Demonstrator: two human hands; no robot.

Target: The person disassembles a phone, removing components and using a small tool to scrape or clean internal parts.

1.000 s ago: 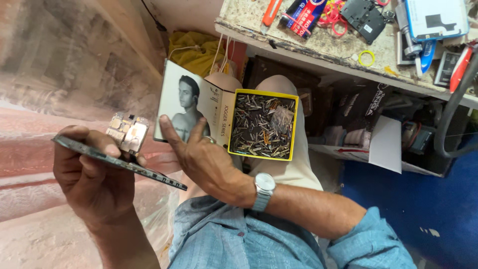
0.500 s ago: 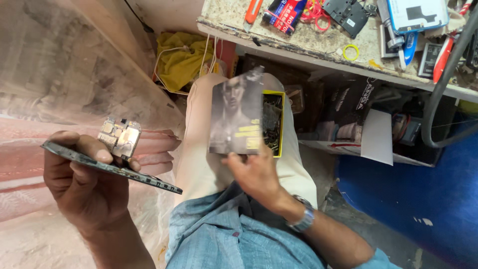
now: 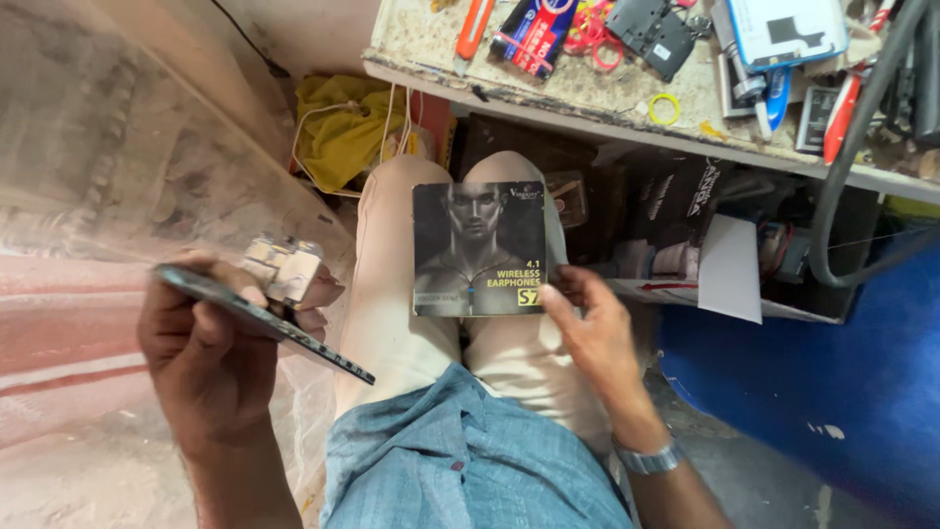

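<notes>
Compared with half a second ago, the small dark cardboard box [image 3: 478,249] is now closed and laid flat on the person's lap; before, it was held up and partly turned, so that a yellow edge was seen, and one second ago it was open, with many small dark parts visible inside. Now only its lid with a printed picture is shown. The right hand [image 3: 592,333] is moved lower and to the right of the box — its fingertips [image 3: 550,294] are touching the box's lower right corner, the fingers loosely curled, not gripped around it. A metal wristwatch [image 3: 648,458] is worn on this arm.

The left hand [image 3: 211,348] is kept almost at the same place as earlier. It is closed around a thin dark phone frame [image 3: 264,313], which is held tilted, its lower end pointing toward the lap. A small silver metal part [image 3: 282,268] is pressed against the frame by the fingers of this hand.

The box is thus lying between the two hands, touching the right one and well apart from the left one. Beyond the knees, a cluttered workbench [image 3: 548,93] is seen, with a yellow rubber ring [image 3: 665,108] and an orange cutter [image 3: 471,27] on it.
</notes>
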